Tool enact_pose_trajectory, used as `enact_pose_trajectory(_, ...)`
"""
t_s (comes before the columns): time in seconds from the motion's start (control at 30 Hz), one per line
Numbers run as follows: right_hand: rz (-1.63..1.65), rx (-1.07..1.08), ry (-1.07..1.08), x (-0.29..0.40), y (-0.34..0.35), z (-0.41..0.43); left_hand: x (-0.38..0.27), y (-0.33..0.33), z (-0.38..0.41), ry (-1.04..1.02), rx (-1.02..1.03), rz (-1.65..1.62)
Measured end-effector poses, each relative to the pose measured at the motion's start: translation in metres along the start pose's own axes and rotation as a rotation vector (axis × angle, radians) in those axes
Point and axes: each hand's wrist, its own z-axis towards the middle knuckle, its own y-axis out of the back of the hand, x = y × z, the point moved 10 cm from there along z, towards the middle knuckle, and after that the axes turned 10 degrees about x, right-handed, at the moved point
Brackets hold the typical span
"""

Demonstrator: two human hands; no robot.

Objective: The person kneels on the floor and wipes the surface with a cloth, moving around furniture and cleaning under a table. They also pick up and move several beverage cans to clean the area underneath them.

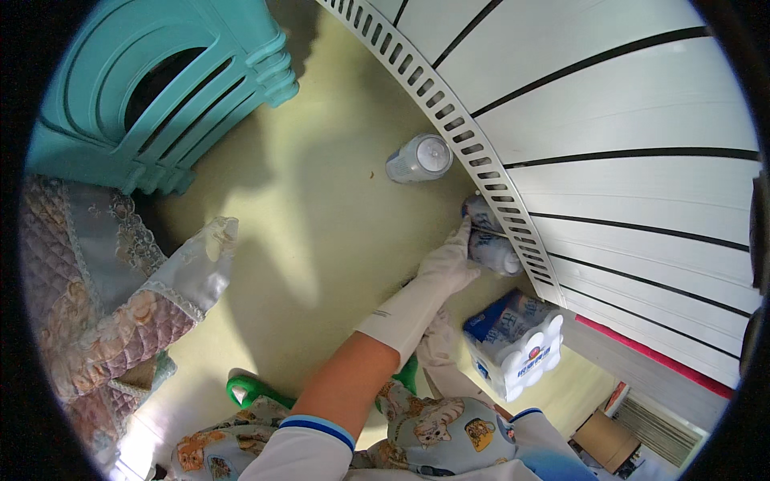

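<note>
My left hand (448,261), in a long pale glove, reaches to the foot of a white slatted panel. Its fingers touch two printed cans there, an upper can (481,210) and a lower can (494,252), both partly under the panel's edge. Whether the fingers grip either can is not plain. Lower down, my right hand (438,337) wears a similar glove and is partly hidden behind my left forearm; its fingers are hard to make out. Beside it sits a white and blue multipack of cans (532,361). A single silver can (419,159) is on the floor farther up.
The white slatted panel (631,120) with its perforated metal strip (448,111) borders the right. A turquoise plastic stool (234,78) stands at upper left, above a quilted floral cloth (144,324) with lace trim. A cardboard box (604,442) is at lower right. Green footwear (255,391) shows below.
</note>
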Motion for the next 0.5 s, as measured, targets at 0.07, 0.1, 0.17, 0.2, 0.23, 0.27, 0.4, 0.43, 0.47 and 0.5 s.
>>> enact_pose_trajectory(0.07, 0.067, 0.015, 0.009, 0.012, -0.011, 0.002, 0.026, -0.009, 0.014, -0.038, -0.052, 0.042)
enact_pose_trajectory(0.1, 0.101, 0.019, 0.021, 0.018, -0.016, 0.004, 0.058, -0.011, 0.025, -0.043, -0.025, -0.156)
enact_pose_trajectory(0.17, 0.152, -0.009, 0.026, 0.021, -0.018, 0.011, 0.102, 0.029, 0.002, 0.061, -0.186, -0.370)
enact_pose_trajectory(0.2, 0.144, -0.030, 0.015, 0.017, -0.012, 0.010, 0.102, 0.071, -0.030, 0.157, -0.368, -0.393)
enact_pose_trajectory(0.23, 0.102, -0.040, 0.022, 0.027, -0.005, 0.007, 0.097, 0.121, -0.058, 0.079, -0.645, -0.200)
enact_pose_trajectory(0.27, 0.061, -0.049, 0.022, 0.034, 0.000, 0.004, 0.083, 0.155, -0.082, -0.001, -0.913, -0.003)
enact_pose_trajectory(0.4, -0.169, -0.147, 0.197, 0.056, 0.009, 0.004, 0.010, 0.175, -0.062, 0.165, -0.461, 0.078)
enact_pose_trajectory(0.43, -0.138, -0.159, 0.231, 0.056, 0.009, 0.004, 0.012, 0.170, -0.047, 0.179, -0.434, 0.070)
enact_pose_trajectory(0.47, -0.045, -0.127, 0.145, 0.042, 0.007, 0.006, 0.007, 0.161, -0.032, 0.099, -0.452, 0.096)
enact_pose_trajectory(0.5, 0.076, -0.065, 0.072, 0.033, -0.010, 0.007, 0.014, 0.157, -0.024, 0.059, -0.484, 0.138)
